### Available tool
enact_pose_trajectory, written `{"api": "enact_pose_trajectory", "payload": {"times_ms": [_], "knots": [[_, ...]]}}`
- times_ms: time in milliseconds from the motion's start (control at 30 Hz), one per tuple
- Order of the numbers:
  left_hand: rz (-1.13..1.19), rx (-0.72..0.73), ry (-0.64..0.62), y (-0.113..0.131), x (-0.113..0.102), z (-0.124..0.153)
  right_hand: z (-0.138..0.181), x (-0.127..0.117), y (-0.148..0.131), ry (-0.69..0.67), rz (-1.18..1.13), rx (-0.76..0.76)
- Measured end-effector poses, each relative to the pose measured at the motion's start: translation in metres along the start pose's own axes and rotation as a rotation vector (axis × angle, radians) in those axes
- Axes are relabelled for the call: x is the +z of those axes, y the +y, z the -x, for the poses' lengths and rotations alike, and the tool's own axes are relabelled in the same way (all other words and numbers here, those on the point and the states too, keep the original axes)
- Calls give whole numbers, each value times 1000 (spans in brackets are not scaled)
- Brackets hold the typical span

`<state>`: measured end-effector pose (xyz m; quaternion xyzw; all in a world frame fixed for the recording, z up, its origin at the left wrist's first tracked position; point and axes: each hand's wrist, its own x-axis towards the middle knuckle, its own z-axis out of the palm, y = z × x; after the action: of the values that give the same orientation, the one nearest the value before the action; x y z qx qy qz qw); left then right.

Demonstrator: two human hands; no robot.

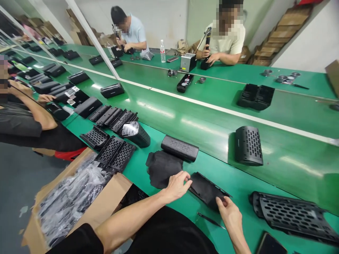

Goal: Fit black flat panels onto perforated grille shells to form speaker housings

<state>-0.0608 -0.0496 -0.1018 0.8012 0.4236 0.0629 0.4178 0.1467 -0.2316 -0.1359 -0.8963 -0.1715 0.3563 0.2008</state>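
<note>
My left hand (178,185) and my right hand (230,211) both pinch the edges of a black grille panel covered with black cloth (206,189), which lies tilted on the green table (238,183). The left fingers grip its upper left corner, the right fingers its lower right corner. A stack of black cloth pieces (162,168) lies just left of the panel. Behind it rests a black speaker body (180,148). A thin dark tool (210,220) lies on the table between my forearms.
Perforated grilles (293,216) lie at right, more grilles (113,152) at left beside an open cardboard box of bagged parts (71,197). A black speaker shell (248,145) stands on the belt. Two people work across the table; another sits at left. A phone (270,244) lies near the table's front edge.
</note>
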Motion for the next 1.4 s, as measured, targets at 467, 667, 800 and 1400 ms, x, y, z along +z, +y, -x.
{"api": "enact_pose_trajectory", "payload": {"times_ms": [467,667,800,1400], "knots": [[130,-30,-59,13,15,-49,-3,-3,7,338,-189,13],[316,-33,-124,23,-13,-46,11,-20,-4,212,-524,0],[437,-78,-179,34,-35,-39,27,-32,-20,120,-716,-1],[730,-136,-144,62,-74,-7,85,-64,-49,97,-878,19]]}}
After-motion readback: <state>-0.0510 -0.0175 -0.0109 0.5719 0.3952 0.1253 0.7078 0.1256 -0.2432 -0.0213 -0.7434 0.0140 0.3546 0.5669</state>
